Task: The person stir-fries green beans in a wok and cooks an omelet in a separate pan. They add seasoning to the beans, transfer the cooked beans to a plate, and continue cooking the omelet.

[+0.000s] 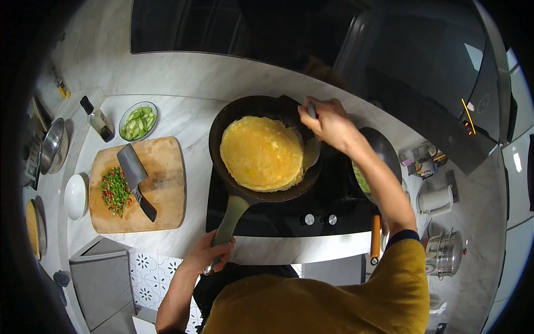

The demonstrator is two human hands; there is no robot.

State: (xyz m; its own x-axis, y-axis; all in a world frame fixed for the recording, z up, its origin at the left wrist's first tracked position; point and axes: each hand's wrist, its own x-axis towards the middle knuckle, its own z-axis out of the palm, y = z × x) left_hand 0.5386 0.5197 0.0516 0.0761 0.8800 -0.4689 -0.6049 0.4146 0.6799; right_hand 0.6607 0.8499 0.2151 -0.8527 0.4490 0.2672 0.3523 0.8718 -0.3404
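My left hand (208, 252) grips the green handle (230, 217) of a dark frying pan (227, 109), which sits at the left part of the black cooktop. A round yellow omelette (260, 152) lies flat in the pan. At the pan's far right, my right hand (327, 121) holds the grey handle of a spatula (311, 152). The spatula's blade is inside the pan, against the omelette's right edge. Whether the blade reaches under the egg cannot be made out.
Left of the pan, a cleaver (133, 167) and chopped peppers (116, 190) rest on a wooden cutting board (167, 196). Behind it stand a plate of green slices (138, 122) and a bottle (98, 119). A white bowl (76, 197) is at left. A second pan (377, 142), holding green food, sits right.
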